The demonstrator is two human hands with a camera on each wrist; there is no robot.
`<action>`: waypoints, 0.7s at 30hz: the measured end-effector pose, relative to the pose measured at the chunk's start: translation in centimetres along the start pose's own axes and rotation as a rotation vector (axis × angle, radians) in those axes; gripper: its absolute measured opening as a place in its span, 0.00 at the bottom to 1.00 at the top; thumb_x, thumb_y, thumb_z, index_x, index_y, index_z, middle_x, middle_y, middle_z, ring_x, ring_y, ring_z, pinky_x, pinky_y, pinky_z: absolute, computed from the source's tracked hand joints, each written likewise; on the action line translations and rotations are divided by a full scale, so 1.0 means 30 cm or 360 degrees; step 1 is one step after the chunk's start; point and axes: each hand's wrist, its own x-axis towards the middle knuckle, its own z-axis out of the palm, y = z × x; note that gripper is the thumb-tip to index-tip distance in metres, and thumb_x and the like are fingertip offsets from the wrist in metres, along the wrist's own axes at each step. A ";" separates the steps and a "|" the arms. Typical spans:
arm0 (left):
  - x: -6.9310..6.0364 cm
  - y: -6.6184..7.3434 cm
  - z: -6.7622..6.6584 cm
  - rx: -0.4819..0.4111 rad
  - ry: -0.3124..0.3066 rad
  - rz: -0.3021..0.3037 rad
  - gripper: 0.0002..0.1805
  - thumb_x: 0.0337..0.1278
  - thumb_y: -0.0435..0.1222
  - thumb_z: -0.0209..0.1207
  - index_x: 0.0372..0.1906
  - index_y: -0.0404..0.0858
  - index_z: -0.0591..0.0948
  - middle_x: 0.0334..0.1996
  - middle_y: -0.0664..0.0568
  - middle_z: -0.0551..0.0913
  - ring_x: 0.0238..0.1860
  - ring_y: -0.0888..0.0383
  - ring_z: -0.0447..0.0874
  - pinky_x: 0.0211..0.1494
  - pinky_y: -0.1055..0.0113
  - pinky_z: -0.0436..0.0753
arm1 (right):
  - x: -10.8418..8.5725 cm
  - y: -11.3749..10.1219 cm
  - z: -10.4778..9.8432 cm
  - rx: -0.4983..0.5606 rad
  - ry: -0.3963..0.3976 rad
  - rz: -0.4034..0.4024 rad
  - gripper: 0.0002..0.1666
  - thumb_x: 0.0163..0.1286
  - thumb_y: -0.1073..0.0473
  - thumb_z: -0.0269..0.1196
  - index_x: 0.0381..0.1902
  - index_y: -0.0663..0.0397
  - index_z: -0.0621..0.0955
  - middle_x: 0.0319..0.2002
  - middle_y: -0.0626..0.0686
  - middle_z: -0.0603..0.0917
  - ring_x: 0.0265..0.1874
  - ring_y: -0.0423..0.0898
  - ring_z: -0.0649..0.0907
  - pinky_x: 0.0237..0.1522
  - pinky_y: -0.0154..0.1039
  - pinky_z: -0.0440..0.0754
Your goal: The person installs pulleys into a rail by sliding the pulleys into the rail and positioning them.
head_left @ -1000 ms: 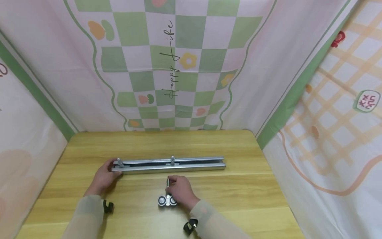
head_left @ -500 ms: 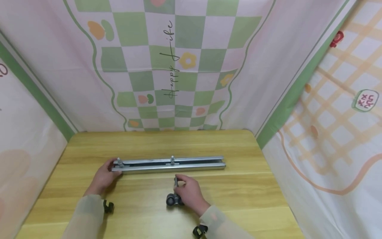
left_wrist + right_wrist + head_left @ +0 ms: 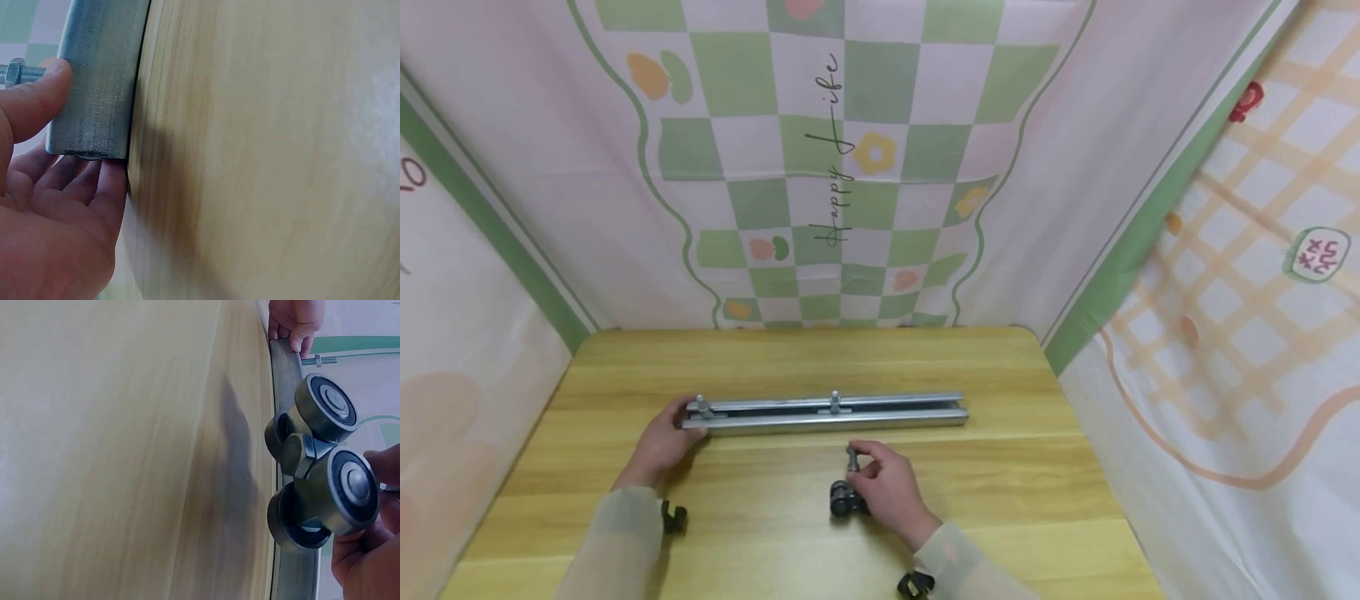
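Observation:
A silver metal track point(image 3: 887, 418) lies crosswise on the wooden table, its slot facing up. My left hand point(image 3: 662, 440) grips its left end; in the left wrist view the thumb presses one edge of the track point(image 3: 100, 94), with the fingers at its end. Two upright bolts stand in the slot: a left bolt point(image 3: 702, 406) beside that hand and a middle bolt point(image 3: 835, 403). Nearer the front, my right hand point(image 3: 893, 492) pinches the stem of a roller trolley point(image 3: 841, 500). Several wheels show on the trolley point(image 3: 345, 487) in the right wrist view. The fingers partly hide the stem.
The wooden table point(image 3: 760, 542) has its far edge against a checked cloth point(image 3: 805, 200). More patterned cloth hangs on both sides. A black wrist mount point(image 3: 674, 517) sits by the left sleeve, and another black mount point(image 3: 916, 585) by the right one.
My right hand has moved right with the roller trolley and turned it, so its two wheels no longer face the head camera side by side. The left hand and track stay put.

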 end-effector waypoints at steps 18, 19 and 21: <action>0.000 0.000 0.003 -0.0054 -0.0002 -0.0015 0.41 0.63 0.36 0.63 0.77 0.38 0.57 0.74 0.32 0.57 0.73 0.31 0.51 0.71 0.33 0.50 | -0.041 0.032 -0.027 -0.0007 0.0060 -0.0078 0.22 0.58 0.70 0.68 0.52 0.55 0.82 0.34 0.52 0.86 0.29 0.42 0.83 0.26 0.36 0.84; -0.001 0.000 0.003 -0.0057 -0.0002 -0.0013 0.41 0.63 0.36 0.63 0.77 0.38 0.57 0.74 0.32 0.57 0.73 0.31 0.50 0.71 0.33 0.50 | -0.042 0.031 -0.027 -0.0006 0.0064 -0.0081 0.22 0.58 0.70 0.68 0.52 0.55 0.82 0.34 0.52 0.86 0.29 0.42 0.83 0.27 0.36 0.84; -0.001 0.000 0.004 -0.0061 0.0000 -0.0008 0.41 0.63 0.36 0.63 0.77 0.38 0.58 0.74 0.32 0.57 0.73 0.32 0.50 0.71 0.34 0.50 | -0.044 0.031 -0.028 -0.0001 0.0066 -0.0085 0.22 0.58 0.70 0.68 0.51 0.55 0.82 0.34 0.51 0.86 0.30 0.42 0.84 0.27 0.36 0.84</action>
